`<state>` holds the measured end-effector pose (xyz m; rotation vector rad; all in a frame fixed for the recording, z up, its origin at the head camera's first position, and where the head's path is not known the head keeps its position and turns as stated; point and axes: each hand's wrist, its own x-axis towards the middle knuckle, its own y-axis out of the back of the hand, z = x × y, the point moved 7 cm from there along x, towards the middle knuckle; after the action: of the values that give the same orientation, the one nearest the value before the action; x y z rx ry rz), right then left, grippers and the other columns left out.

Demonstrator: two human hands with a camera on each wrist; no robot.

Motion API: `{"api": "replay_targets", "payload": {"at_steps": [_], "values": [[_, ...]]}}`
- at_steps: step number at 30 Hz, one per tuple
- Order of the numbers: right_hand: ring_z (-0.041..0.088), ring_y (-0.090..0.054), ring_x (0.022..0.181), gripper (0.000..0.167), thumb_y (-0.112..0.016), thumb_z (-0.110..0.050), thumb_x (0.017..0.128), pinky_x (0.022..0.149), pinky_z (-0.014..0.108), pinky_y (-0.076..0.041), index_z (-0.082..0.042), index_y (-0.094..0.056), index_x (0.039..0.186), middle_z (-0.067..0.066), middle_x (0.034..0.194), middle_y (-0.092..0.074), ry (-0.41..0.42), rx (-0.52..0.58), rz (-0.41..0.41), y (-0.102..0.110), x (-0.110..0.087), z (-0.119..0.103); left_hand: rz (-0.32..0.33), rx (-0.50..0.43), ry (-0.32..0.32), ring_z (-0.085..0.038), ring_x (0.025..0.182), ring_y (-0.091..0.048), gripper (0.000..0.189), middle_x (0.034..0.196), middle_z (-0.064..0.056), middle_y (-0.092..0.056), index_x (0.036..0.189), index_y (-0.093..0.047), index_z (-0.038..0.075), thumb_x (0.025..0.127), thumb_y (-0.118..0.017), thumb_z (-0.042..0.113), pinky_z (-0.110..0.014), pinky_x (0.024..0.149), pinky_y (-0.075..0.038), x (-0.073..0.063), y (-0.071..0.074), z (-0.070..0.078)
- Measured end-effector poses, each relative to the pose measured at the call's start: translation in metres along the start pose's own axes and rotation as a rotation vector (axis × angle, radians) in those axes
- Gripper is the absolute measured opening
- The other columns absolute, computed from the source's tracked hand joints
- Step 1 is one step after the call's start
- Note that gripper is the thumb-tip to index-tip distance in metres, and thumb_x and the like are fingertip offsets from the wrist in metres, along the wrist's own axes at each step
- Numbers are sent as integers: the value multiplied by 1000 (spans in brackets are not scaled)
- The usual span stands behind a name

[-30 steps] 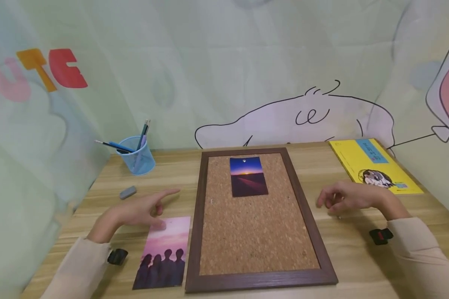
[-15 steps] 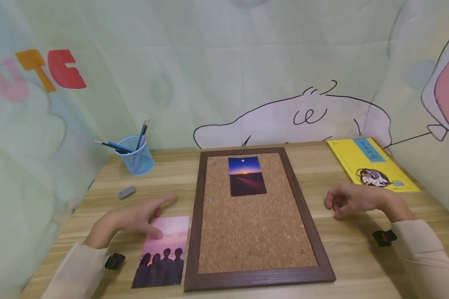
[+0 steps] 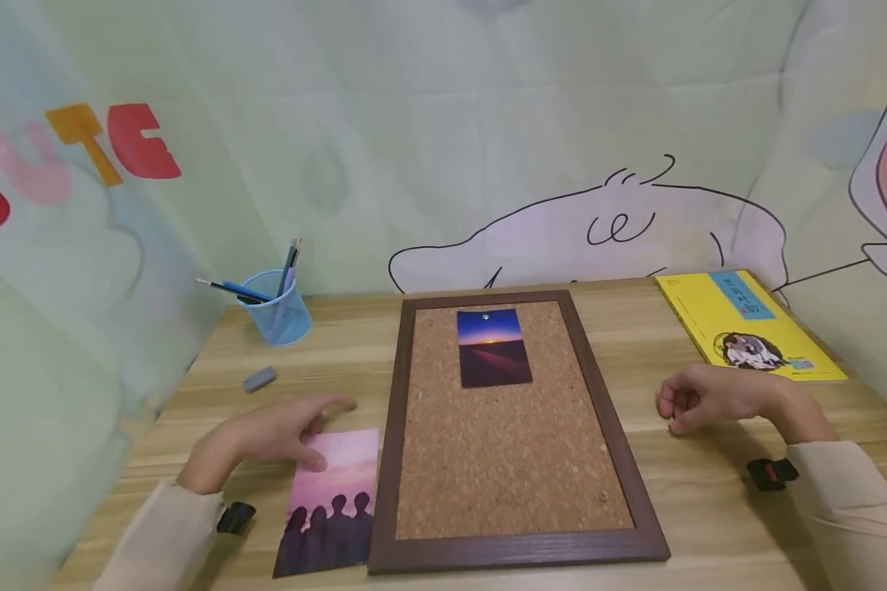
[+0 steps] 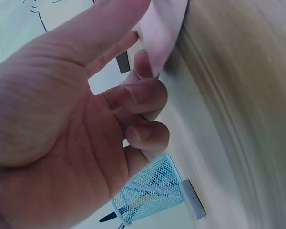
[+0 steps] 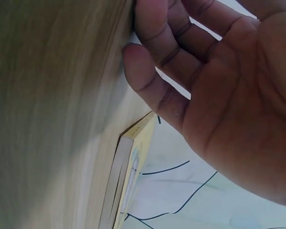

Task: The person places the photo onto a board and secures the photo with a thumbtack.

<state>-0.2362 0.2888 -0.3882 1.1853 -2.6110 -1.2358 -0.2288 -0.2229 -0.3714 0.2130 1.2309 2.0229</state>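
Observation:
My left hand (image 3: 277, 431) is at the top left corner of a photo (image 3: 333, 517) with dark silhouettes of people under a pink sky. Thumb and curled fingers pinch its edge, and in the left wrist view the pink photo (image 4: 163, 28) bends up off the table there. Right of it lies a brown-framed cork board (image 3: 503, 468). A sunset photo (image 3: 495, 353) hangs near its top, held by a silvery pushpin (image 3: 486, 317). My right hand (image 3: 732, 398) is low over the table right of the board, fingertips curled together at a small pale pin, which they now hide.
A blue mesh pen cup (image 3: 284, 320) with pencils stands at the back left. A grey eraser (image 3: 259, 378) lies in front of it. At the back right, behind my right hand, is a yellow book (image 3: 746, 328). A printed curtain (image 3: 414, 123) rises behind the table.
The pink photo has turned slightly under my left hand. My right hand has shifted a little right and its fingertips have come closer together; the pale pin beneath them is no longer seen.

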Motion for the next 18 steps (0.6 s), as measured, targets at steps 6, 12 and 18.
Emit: {"api": "replay_targets", "payload": {"at_steps": [6,12,18], "values": [[8,-54,74,11,-75,-13,87,66,24,-46,-10,-65,89,-4,81,-59,-13,-39,-8,-1,3,1,11,-9,26,-12,71,-46,55,81,0,-51,131,-52,11,84,-80,15,-28,64,-41,-3,-3,-6],[8,-53,72,9,-74,-13,89,64,23,-44,-11,-65,87,-6,79,-58,-18,-58,-25,0,4,-4,16,-43,70,-14,71,-48,36,79,1,-51,110,-56,15,85,-81,17,-27,64,-41,-5,-5,-13],[6,-52,71,10,-73,-16,90,62,23,-43,-14,-64,87,-6,78,-57,11,-50,-31,-2,3,-5,18,-37,37,-12,71,-46,26,76,3,-48,95,-57,14,84,-80,15,-27,64,-38,-6,-2,-12]]}}
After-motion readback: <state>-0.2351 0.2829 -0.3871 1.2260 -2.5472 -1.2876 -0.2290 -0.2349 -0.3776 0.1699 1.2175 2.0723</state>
